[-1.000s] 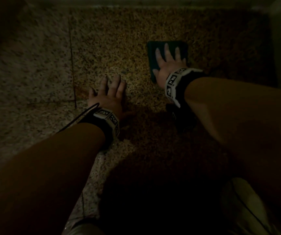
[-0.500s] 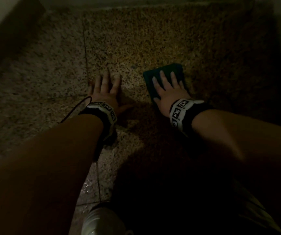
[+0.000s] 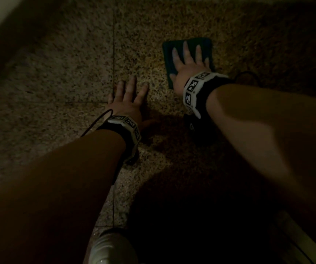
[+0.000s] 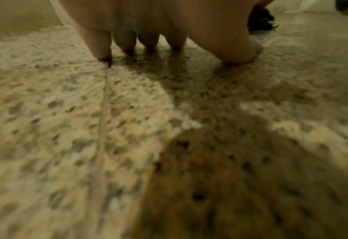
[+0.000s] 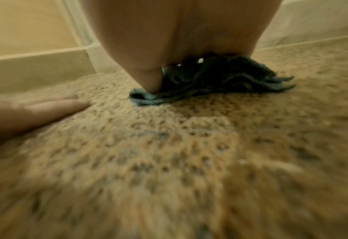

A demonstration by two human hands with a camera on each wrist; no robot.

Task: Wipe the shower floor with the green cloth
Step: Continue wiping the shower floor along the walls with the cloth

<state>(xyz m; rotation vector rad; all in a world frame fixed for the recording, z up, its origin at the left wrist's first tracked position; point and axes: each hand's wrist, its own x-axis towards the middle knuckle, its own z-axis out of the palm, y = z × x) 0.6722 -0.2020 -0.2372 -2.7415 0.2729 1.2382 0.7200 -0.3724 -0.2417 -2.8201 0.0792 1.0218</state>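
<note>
A folded green cloth (image 3: pixel 204 44) lies flat on the speckled granite shower floor (image 3: pixel 77 63). My right hand (image 3: pixel 187 61) presses on it with straight, spread fingers. In the right wrist view the cloth (image 5: pixel 220 77) bunches under the palm (image 5: pixel 169 32). My left hand (image 3: pixel 128 100) lies flat on the bare floor to the left and nearer me, fingers straight. In the left wrist view its fingertips (image 4: pixel 101 48) touch the stone beside a grout line (image 4: pixel 103 113).
A wall base (image 3: pixel 10 25) rises at the far left, and a pale curb (image 5: pixel 36 64) shows in the right wrist view. A white shoe (image 3: pixel 109 246) stands near the bottom edge. A dark cable (image 3: pixel 248 77) lies right of the cloth.
My right hand slid the cloth toward me half a second ago and has now pushed it away and to the right again. The left hand stayed planted on the floor.
</note>
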